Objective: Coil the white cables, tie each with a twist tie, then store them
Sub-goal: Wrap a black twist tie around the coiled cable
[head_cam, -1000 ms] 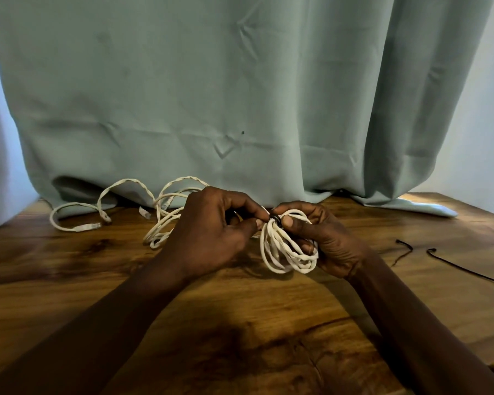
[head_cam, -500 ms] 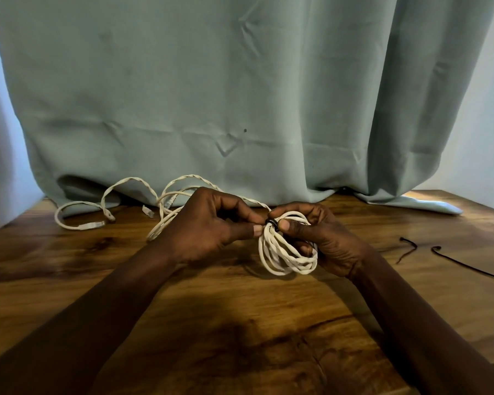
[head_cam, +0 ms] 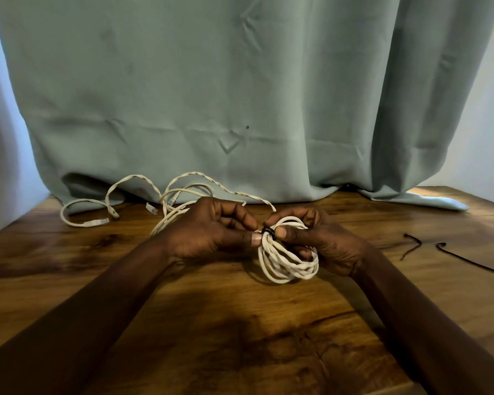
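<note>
- Right hand [head_cam: 322, 240] is gripping the small round white cable coil [head_cam: 288, 260]. Its fingers are curling round the loops and its thumb is pressing on top, beside the wrap point. My read: it is clamping the loops so they aren't springing apart during tying.
- Left hand [head_cam: 208, 232] is pinching with thumb and forefinger at the top of the coil, where the thin black twist tie [head_cam: 267, 231] is cinching the loops. It is probably working the tie ends, but those are hidden by the fingertips.
- The coil is sitting between the hands, hanging below the right thumb. Its bottom loops are either just above or touching the brown wooden tabletop [head_cam: 240, 323]; I can't tell which.
- Loose white cables with clear plugs [head_cam: 137, 183] are lying behind and outboard of the left hand, at the hem of the grey-green fabric curtain [head_cam: 211, 95]. One strand is running from that pile toward the right-hand fingers.
- Two spare black ties [head_cam: 411, 248] are lying outboard of the right hand, well apart from it, presumably staged for the next cables.
- Status call: the first coil is mid-tie, the other cables aren't coiled yet, and nothing is stored.
</note>
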Demonstrator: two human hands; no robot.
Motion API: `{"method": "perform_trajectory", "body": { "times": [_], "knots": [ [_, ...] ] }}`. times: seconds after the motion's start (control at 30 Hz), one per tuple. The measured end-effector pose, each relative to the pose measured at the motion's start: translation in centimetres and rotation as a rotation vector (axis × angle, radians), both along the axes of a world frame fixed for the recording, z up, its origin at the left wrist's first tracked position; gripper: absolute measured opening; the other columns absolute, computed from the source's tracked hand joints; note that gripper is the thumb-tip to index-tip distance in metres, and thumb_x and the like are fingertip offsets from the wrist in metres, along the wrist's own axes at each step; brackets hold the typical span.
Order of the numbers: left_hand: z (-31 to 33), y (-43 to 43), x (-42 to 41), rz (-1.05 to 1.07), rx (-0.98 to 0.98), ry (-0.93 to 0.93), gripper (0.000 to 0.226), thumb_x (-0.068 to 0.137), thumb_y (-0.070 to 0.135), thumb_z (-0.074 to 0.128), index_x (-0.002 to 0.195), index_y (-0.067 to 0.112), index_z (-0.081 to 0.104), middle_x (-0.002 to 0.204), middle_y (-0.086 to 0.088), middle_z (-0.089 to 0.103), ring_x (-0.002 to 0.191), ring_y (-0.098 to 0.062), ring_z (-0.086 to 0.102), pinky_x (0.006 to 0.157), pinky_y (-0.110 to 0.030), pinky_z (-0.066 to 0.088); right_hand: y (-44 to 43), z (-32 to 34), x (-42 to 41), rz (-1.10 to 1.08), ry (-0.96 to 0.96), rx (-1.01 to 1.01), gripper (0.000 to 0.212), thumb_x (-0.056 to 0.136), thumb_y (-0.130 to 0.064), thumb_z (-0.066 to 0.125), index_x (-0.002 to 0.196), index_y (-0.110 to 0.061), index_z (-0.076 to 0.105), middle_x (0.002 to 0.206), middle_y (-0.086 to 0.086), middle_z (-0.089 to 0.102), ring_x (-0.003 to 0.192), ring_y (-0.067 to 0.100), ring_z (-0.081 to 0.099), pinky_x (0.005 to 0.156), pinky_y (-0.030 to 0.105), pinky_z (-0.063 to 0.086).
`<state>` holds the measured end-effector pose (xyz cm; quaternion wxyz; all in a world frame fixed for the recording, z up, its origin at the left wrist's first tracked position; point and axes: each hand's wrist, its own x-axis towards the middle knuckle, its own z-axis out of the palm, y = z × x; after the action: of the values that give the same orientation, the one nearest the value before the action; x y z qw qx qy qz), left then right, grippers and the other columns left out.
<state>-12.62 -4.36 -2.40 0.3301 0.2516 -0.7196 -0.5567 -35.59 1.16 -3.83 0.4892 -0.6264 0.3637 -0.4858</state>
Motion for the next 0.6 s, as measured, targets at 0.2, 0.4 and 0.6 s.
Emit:
{"method": "perform_trajectory", "body": {
  "times": [0.2,0.4,0.6],
  "knots": [
    [-0.9,0.6,-0.8,-0.044,0.275,0.183,0.027,0.064,0.007,0.082,0.089,0.012,0.074,0.086,-0.012,0.076,0.073,-0.019,0.074,0.068,-0.030,0.064,-0.1,0.0,0.0,0.082,-0.093,0.066,0.033,0.076,-0.022,0.090,0.102,-0.012,0.074,0.079,0.010,0.069,0.056,0.020,0.052,0.057,0.025,0.046],
    [-1.7,1.6,-2.3,-0.042,0.265,0.303,0.034,0.072,0.017,0.078,0.106,0.016,0.081,0.109,-0.014,0.079,0.098,-0.024,0.076,0.092,-0.041,0.060,-0.2,0.1,-0.3,0.071,-0.170,0.058,0.041,0.066,-0.028,0.097,0.097,-0.017,0.072,0.091,0.008,0.072,0.077,0.021,0.068,0.075,0.035,0.057],
    [-1.8,1.8,-2.7,-0.097,0.315,0.352,0.032,0.082,0.010,0.070,0.113,0.005,0.075,0.088,-0.008,0.074,0.058,-0.006,0.058,0.069,-0.032,0.064,0.0,0.1,0.2,0.107,-0.237,0.076,0.056,0.064,-0.026,0.098,0.099,-0.008,0.058,0.090,0.008,0.074,0.076,0.017,0.073,0.072,0.031,0.062]
  ]
}}
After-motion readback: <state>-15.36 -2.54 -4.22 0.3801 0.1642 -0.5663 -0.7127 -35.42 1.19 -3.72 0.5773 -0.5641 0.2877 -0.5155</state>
